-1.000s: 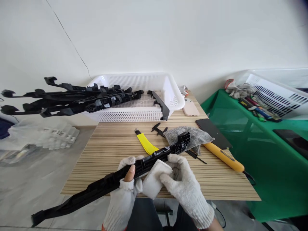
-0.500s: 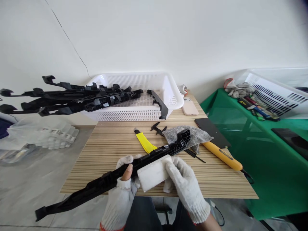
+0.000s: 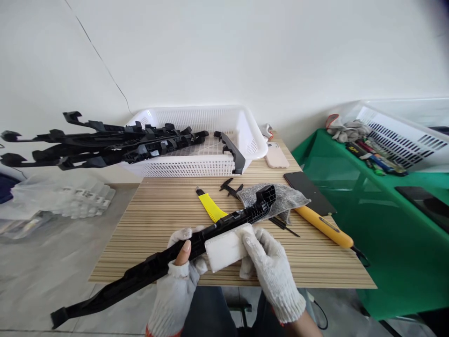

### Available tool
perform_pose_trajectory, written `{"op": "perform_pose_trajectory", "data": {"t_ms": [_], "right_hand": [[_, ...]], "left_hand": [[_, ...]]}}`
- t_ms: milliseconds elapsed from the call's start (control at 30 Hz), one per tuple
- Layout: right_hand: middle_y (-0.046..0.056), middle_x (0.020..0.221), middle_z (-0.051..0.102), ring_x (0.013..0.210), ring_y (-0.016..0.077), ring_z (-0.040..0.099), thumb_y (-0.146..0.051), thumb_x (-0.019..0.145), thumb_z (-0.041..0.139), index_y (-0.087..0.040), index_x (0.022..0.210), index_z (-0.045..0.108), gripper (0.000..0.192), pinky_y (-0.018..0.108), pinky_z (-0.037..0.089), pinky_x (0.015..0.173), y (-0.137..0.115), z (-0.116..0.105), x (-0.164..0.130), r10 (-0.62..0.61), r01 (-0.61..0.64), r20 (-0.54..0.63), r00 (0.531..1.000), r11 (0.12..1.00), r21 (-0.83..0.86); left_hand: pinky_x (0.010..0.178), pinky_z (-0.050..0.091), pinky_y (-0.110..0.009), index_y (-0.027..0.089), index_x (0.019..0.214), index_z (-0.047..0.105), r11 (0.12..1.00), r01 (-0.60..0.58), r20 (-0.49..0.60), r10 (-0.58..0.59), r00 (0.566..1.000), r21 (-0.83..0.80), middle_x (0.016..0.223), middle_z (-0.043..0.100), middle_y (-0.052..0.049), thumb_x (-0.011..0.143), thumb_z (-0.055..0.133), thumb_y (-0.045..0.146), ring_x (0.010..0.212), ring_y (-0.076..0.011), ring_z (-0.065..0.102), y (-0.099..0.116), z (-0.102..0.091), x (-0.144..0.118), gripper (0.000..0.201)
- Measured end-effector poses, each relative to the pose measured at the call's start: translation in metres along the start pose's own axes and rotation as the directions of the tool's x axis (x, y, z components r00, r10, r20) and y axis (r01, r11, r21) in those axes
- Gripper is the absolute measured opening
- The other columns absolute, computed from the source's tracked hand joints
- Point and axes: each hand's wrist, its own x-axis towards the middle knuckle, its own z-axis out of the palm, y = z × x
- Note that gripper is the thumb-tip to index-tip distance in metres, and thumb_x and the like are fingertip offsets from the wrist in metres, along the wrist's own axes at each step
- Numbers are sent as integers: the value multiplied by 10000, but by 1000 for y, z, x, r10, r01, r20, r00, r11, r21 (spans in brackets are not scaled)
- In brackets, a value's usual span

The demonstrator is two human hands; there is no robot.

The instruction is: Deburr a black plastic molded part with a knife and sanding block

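Wrapped around the middle of a long black plastic part (image 3: 150, 267) is my left hand (image 3: 180, 281), gloved in white with the thumb tip bare. The part slants from lower left up to a hooked, ribbed end over the table. My gloved right hand (image 3: 268, 262) pinches a white rectangular block (image 3: 226, 246) by its right end. The block lies along the near side of the black part, close against it; whether they touch is hard to tell. Beyond the part lie a yellow utility knife (image 3: 210, 206), a black caliper (image 3: 229, 188) and a grey cloth (image 3: 286, 199).
A white basket (image 3: 196, 167) at the back holds several similar black parts (image 3: 115, 142), jutting out left. On the right lie a yellow-handled tool (image 3: 324, 228), a dark phone (image 3: 308, 192) and a pink phone (image 3: 277, 156). A green-covered table (image 3: 329, 196) stands beside the wooden table (image 3: 140, 210).
My right hand has shifted the white block slightly up and right along the black part. The black part has moved a little within my left hand's steady hold.
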Motion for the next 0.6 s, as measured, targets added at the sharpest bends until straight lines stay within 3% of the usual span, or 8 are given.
{"op": "perform_pose_trajectory", "data": {"t_ms": [167,367,600], "right_hand": [[-24,429,566,371,119,498,-729,860,544,-210,787,531,524,210,389,417,1,0,-2,2,1,62,998,998,-57],[-23,400,549,352,107,477,-747,854,526,-234,686,439,547,202,375,410,0,1,-2,0,4,49,999,997,-81],[-21,385,534,332,99,434,-769,838,526,-228,679,462,567,196,320,380,3,3,0,55,-48,48,997,990,-134]], "left_hand": [[586,591,-187,261,902,717,999,25,-56,-27,998,-44,995,769,-13,509,963,407,931,-226,732,1,-1,2,487],[552,575,-182,254,850,698,998,29,4,-29,1000,55,931,770,-15,478,968,448,839,-207,735,2,0,-1,498],[597,589,-212,236,834,700,991,-54,-6,56,998,120,914,763,-25,480,954,505,763,-178,706,-4,-4,3,513]]}}
